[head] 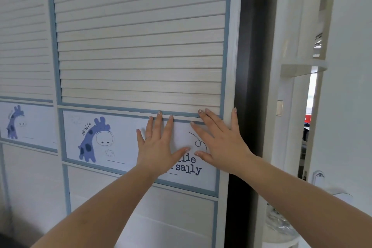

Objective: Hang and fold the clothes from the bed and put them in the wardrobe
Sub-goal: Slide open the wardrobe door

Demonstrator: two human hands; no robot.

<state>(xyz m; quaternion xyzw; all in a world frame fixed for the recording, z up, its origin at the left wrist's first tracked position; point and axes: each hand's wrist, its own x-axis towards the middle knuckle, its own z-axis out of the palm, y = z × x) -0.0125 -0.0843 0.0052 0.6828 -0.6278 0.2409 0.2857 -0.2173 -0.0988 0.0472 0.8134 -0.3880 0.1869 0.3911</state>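
Pressing both flat palms, left hand [158, 145] and right hand [219, 141], fingers spread, holding nothing, against the sliding wardrobe door [138, 46] near its right edge, beside a dark gap. No clothes or bed visible; progress impossible to judge.

Both hands [157, 147] on door [141, 46], gap [249, 86] right.

A white wall [350, 106] stands at right, with a doorway [311, 119] beside it and a plastic bag [279, 223] low down.
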